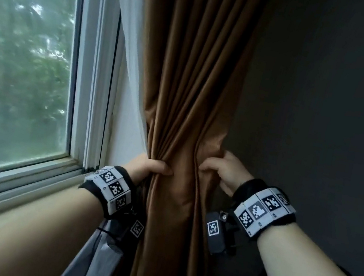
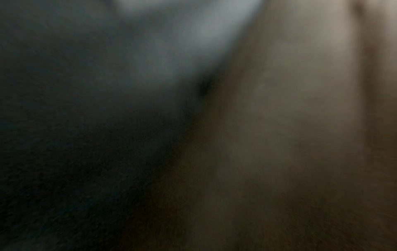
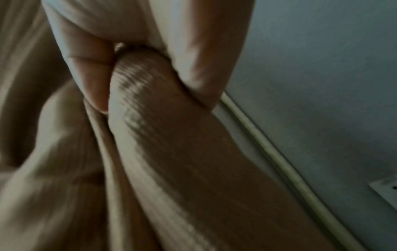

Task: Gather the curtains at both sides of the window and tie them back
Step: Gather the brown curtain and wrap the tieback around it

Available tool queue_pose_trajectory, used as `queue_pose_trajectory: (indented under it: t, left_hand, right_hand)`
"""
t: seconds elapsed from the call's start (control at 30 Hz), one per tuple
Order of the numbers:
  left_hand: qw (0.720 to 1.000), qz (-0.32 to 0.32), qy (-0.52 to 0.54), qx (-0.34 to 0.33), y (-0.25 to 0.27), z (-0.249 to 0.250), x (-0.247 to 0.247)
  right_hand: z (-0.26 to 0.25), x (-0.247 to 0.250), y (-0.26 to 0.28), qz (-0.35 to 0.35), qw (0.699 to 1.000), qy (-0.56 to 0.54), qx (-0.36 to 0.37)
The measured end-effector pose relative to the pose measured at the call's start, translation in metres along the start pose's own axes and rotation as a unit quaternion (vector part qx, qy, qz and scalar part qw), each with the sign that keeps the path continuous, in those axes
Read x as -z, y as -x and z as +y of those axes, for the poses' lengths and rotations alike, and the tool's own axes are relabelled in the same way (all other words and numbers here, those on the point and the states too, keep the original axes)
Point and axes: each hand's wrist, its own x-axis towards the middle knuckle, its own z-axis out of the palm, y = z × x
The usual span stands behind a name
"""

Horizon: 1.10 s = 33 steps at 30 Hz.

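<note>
Beside the window [image 1: 27, 57], at its right edge, the brown curtain [image 1: 191, 91] hangs bunched into vertical folds against a dark wall [image 1: 328, 102]. A white sheer curtain [image 1: 127, 55] shows between the brown cloth and the window frame. The left hand [image 1: 146, 168] grips the bunch from the window side, thumb across the front and fingers curled out of sight behind. The right hand [image 1: 224, 169] pinches the wall-side folds; the right wrist view shows a thick fold [image 3: 150, 101] clamped between thumb and fingers [image 3: 90, 81], with a pale cord [image 3: 268, 152] running down the wall behind. Both wrists wear marker-printed bands (the left wrist view is only blur).
</note>
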Motion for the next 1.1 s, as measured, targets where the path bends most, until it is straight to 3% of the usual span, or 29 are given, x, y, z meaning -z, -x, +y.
queue_pose_trajectory:
  t: [0.07,0.13,0.2,0.27,0.33,0.43,0.57,0.63,0.8,0.87,0.97,1.1]
  left_hand:
    - [1.000,0.003,-0.013,-0.025,-0.001,-0.001,-0.004]
    - [0.997,0.041,-0.035,-0.056,-0.007,-0.003,-0.006]
    - [0.990,0.087,-0.078,-0.080,-0.016,-0.006,-0.005]
    - [0.978,0.133,-0.124,-0.105,-0.022,-0.008,-0.005]
    - [0.965,0.167,-0.155,-0.133,-0.023,-0.010,-0.008]
    - [0.962,0.159,-0.158,-0.158,-0.020,-0.014,-0.013]
    - [0.973,0.132,-0.138,-0.131,-0.016,-0.020,-0.002]
    - [0.981,0.090,-0.120,-0.124,-0.012,-0.016,0.007]
    - [0.991,-0.052,-0.068,-0.105,0.009,0.000,0.021]
    - [0.989,-0.073,-0.074,-0.102,0.012,0.003,0.021]
    - [0.987,-0.030,-0.095,-0.127,0.004,0.000,0.018]
    - [0.973,0.093,-0.152,-0.149,-0.012,-0.007,0.022]
  right_hand:
    - [-0.002,-0.002,-0.004,-0.007,0.999,0.027,-0.014]
    - [-0.011,0.002,-0.004,-0.039,0.987,0.153,-0.003]
    - [-0.022,0.009,-0.001,-0.052,0.926,0.373,0.007]
    - [-0.033,0.012,0.009,-0.014,0.866,0.498,0.031]
    - [-0.040,0.008,0.017,-0.013,0.880,0.474,0.033]
    - [-0.053,-0.010,0.021,-0.090,0.929,0.359,-0.020]
    - [-0.071,-0.026,0.015,-0.167,0.934,0.312,-0.038]
    - [-0.074,-0.025,0.014,-0.192,0.935,0.294,-0.041]
    - [-0.082,-0.036,0.007,-0.210,0.894,0.395,0.028]
    - [-0.086,-0.044,0.000,-0.230,0.876,0.423,0.034]
    - [-0.096,-0.056,-0.009,-0.242,0.841,0.482,0.039]
    - [-0.100,-0.066,-0.018,-0.216,0.818,0.528,0.074]
